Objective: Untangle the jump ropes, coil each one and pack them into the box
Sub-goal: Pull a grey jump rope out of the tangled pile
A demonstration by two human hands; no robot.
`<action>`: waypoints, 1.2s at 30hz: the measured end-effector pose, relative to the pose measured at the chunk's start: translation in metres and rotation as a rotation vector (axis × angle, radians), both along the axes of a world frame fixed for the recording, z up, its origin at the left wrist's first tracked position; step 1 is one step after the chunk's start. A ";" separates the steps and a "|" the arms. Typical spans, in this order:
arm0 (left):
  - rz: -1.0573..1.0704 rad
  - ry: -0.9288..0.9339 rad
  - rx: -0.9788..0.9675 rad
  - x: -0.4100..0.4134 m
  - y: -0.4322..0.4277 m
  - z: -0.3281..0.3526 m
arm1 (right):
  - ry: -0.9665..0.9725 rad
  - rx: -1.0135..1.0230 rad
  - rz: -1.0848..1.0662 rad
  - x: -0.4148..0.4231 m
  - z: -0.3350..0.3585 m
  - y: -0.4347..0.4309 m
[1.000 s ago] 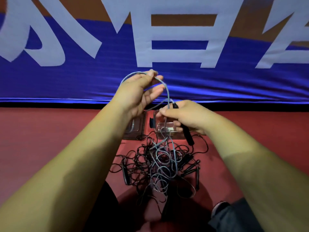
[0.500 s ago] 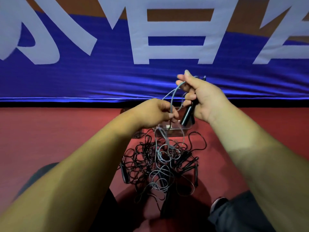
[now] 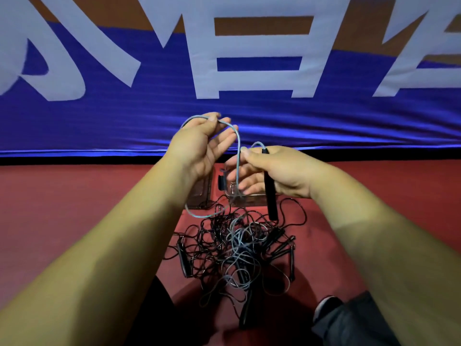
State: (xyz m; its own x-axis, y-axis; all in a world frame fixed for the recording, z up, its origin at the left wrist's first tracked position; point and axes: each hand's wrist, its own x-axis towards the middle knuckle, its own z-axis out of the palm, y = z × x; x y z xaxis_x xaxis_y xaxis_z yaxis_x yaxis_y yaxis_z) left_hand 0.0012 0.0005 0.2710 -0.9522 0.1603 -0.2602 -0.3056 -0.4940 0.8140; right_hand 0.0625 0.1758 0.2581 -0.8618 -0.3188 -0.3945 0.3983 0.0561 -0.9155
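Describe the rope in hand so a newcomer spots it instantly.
Below the blue banner with white characters, a tangle of black jump ropes lies on the red floor. One pale blue-grey jump rope rises from it, looped between the left hand and the right hand, which grips its black handle. It is the only pale cord.

Dim, warm light falls from above, catching the tops of my forearms (image 3: 139,245) and leaving a heavy shadow on the red floor (image 3: 74,196) at 6 o'clock, where the rope tangle (image 3: 232,248) sinks into black. The grey rope (image 3: 239,156) at centre is crisp. The blue banner (image 3: 324,121) gleams along its lower fold. Wide-lens stretch swells my arms at 5 and 7 o'clock, and the banner lettering smears at 9 o'clock.
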 end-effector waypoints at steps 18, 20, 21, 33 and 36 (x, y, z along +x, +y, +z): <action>-0.776 0.283 -0.686 0.028 0.005 -0.023 | -0.102 -0.385 -0.642 -0.028 0.012 0.014; -0.609 0.171 -0.509 0.022 0.004 -0.014 | -0.128 -0.042 -0.506 -0.026 0.005 0.018; -0.517 0.121 -0.415 0.018 0.002 -0.010 | -0.133 0.120 -0.405 -0.022 0.003 0.019; -0.071 -0.194 -0.102 -0.010 -0.011 -0.015 | -0.069 -0.029 -0.015 -0.003 0.007 0.002; -0.298 -0.177 -0.295 -0.003 -0.008 -0.017 | -0.006 -0.133 -0.220 -0.008 0.012 -0.001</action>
State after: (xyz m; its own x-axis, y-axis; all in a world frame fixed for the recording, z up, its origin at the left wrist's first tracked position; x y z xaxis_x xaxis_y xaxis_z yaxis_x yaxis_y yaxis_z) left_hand -0.0013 -0.0076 0.2540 -0.8122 0.3151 -0.4909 -0.5467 -0.1178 0.8290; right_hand 0.0542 0.1744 0.2699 -0.9139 -0.1734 -0.3671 0.3933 -0.1531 -0.9066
